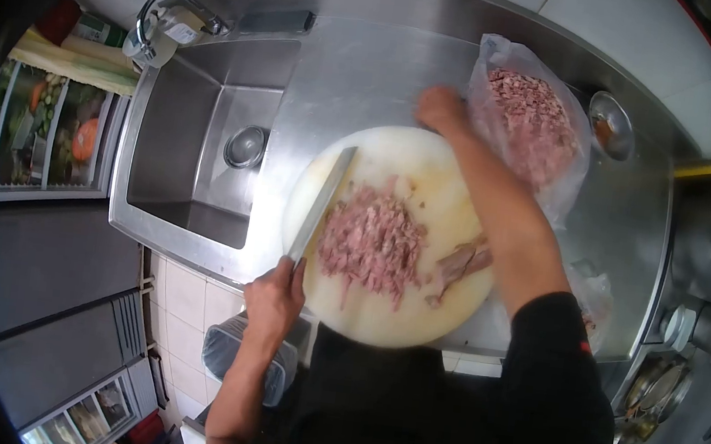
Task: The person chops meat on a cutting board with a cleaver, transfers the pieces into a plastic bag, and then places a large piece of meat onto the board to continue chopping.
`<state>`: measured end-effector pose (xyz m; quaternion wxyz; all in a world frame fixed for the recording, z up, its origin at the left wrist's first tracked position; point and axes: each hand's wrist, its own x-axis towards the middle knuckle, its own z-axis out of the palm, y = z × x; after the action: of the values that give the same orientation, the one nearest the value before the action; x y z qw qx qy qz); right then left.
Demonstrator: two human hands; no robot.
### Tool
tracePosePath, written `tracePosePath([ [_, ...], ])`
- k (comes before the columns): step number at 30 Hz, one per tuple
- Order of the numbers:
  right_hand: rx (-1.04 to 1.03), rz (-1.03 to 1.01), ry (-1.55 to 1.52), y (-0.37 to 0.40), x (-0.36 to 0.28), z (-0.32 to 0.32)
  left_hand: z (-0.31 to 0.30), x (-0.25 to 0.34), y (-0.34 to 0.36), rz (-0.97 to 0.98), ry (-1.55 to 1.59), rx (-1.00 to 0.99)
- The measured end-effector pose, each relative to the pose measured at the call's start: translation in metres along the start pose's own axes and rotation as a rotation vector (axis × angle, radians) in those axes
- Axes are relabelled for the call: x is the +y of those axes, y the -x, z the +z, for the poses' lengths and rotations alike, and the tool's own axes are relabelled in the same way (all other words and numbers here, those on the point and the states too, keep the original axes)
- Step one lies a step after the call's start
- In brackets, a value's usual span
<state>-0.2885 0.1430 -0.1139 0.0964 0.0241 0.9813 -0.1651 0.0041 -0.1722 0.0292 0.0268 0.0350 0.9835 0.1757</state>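
Observation:
A round white cutting board (465, 182) lies on the steel counter with a heap of chopped pink meat (375, 240) at its middle. My left hand (275, 296) is wrapped round the handle of a long knife (323, 205), whose blade rests along the board's left side. Beyond the board's far edge, my right hand (441, 109) is near a clear plastic bag (484, 105) holding more chopped meat (531, 124). Its fingers look curled, but blur hides whether they hold anything. An uncut meat piece (460, 265) lies on the board beneath my right forearm.
A steel sink (167, 148) with a faucet (146, 18) is on the left. At the back right stands a small metal bowl (612, 124). Another plastic bag (591, 293) lies right of my right arm. A lined bin (223, 347) stands below the counter's front edge.

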Motion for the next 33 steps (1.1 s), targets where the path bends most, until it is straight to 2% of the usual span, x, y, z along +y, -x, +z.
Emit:
tracePosePath([
  [3, 0.334, -0.054, -0.528, 0.043, -0.022, -0.05, 0.003, -0.003, -0.004, 0.091, 0.008, -0.003],
  [5, 0.474, -0.215, -0.58, 0.082, -0.026, -0.052, 0.001, -0.009, -0.008, 0.173, 0.015, -0.032],
  [7, 0.401, -0.263, -0.476, 0.153, -0.041, -0.066, -0.007, -0.019, -0.013, 0.264, 0.016, -0.101],
  [8, 0.349, -0.224, -0.566, 0.189, -0.046, -0.062, -0.011, -0.023, -0.02, 0.299, 0.004, -0.091],
  [9, 0.191, -0.127, -0.638, 0.228, -0.055, -0.067, -0.015, -0.027, -0.028, 0.332, -0.009, -0.082],
  [11, 0.197, -0.157, -0.592, 0.285, -0.059, -0.036, -0.015, -0.032, -0.046, 0.386, -0.038, -0.058],
  [14, 0.331, -0.224, -0.495, 0.335, -0.07, -0.009, -0.006, -0.029, -0.08, 0.475, -0.052, -0.015],
  [17, 0.456, -0.234, -0.107, 0.359, -0.068, -0.017, 0.004, -0.031, -0.092, 0.628, -0.071, -0.029],
  [20, 0.395, -0.031, -0.168, 0.372, -0.052, -0.007, 0.001, -0.038, -0.082, 0.702, -0.137, -0.181],
  [23, 0.484, -0.093, -0.083, 0.368, -0.043, 0.002, -0.005, -0.046, -0.079, 0.769, -0.145, -0.185],
  [26, 0.51, -0.108, -0.045, 0.362, -0.05, 0.004, -0.018, -0.047, -0.072, 0.649, 0.051, -0.069],
  [28, 0.475, -0.122, 0.004, 0.36, -0.057, 0.011, -0.017, -0.066, -0.061, 0.333, 0.294, -0.206],
  [32, 0.572, -0.127, -0.294, 0.352, -0.093, 0.026, -0.031, -0.087, -0.024, -0.271, 0.809, -0.427],
  [33, 0.582, -0.142, -0.319, 0.351, -0.101, 0.03, -0.032, -0.092, -0.013, -0.32, 0.873, -0.424],
])
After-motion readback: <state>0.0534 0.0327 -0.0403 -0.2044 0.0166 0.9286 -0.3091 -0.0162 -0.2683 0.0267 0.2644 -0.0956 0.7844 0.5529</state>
